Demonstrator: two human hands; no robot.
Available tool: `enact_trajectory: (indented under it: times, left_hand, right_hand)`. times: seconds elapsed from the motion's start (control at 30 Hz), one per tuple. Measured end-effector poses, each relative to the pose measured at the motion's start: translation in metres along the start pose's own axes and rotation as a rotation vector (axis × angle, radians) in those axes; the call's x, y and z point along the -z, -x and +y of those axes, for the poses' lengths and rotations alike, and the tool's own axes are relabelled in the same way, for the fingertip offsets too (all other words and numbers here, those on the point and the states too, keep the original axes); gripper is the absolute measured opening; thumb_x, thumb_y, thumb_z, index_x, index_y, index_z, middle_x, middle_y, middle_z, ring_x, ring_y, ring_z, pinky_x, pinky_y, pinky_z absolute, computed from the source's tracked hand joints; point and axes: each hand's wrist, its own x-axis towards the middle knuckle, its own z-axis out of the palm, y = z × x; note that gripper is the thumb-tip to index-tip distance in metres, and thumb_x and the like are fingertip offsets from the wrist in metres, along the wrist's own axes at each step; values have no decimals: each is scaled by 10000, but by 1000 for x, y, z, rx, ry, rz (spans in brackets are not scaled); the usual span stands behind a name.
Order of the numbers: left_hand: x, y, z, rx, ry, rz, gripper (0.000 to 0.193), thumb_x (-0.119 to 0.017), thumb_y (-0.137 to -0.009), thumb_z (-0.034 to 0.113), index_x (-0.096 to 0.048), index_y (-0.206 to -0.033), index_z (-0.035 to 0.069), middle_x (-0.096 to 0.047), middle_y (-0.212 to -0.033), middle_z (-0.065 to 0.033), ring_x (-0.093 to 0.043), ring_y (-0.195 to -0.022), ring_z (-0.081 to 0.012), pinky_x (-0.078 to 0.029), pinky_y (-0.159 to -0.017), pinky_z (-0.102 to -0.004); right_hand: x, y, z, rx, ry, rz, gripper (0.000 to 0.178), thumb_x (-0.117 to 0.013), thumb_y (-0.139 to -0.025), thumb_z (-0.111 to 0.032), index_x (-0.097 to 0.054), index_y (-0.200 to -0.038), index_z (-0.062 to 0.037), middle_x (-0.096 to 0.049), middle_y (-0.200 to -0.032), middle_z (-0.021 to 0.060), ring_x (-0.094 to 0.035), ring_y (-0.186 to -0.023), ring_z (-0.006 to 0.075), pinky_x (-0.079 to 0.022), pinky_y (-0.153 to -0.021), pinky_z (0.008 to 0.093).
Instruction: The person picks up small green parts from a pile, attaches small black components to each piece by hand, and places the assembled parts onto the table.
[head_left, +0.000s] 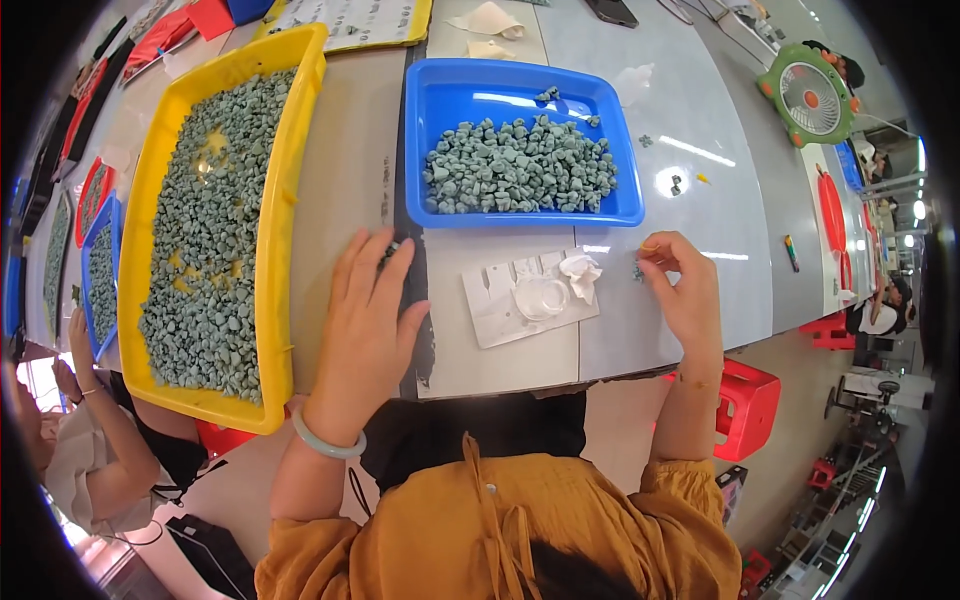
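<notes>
My left hand (365, 320) rests over the table between the yellow tray (275, 250) and the blue tray (525, 220), fingers stretched out. A small dark green piece (390, 252) shows at its fingertips; whether it is gripped is unclear. To the right, my right hand (685, 290) has its thumb and forefinger curled together at a tiny grey-green piece (638, 271). Between my hands lies a pale slotted plate (500, 320), bearing a clear round dish (542, 297) and a crumpled white tissue (580, 272). Heaps of grey-green lumps (520, 165) fill both trays.
A green fan (810, 95) stands at the far right. A phone (612, 12) lies at the back edge, a small tube (791, 253) farther right. Red stools (745, 405) are below the table. At the left, another person's arm (115, 440) is near smaller trays.
</notes>
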Motion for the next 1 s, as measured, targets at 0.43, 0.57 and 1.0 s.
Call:
enact_trajectory:
  times: [0.43,0.57,1.0]
  left_hand:
    - [5,-1,7,12,-53,180,288,-675,-651,4,-601,-928,37,-530,-1097,-110,-445,-1108,-342,-363,-916,-406]
    - [5,1,4,-24,-86,198,228,-700,-619,19,-618,-830,40,-532,-1083,-102,-448,-1102,-341,-369,-902,-401]
    - [13,3,4,-99,-127,173,154,-629,-600,23,-584,-741,65,-514,-891,-51,-477,-920,-250,-361,-803,-372]
  right_hand:
    - [-6,-7,-13,17,129,20,223,-604,-685,65,-529,-876,-22,-613,-732,91,-593,-685,196,-462,-678,276]
    - [-6,-8,-14,-39,152,7,233,-601,-684,70,-517,-880,-26,-601,-722,88,-572,-676,192,-453,-679,286]
    - [-11,9,-9,24,-534,95,210,-562,-758,47,-470,-930,-31,-534,-803,44,-473,-713,107,-403,-682,226]
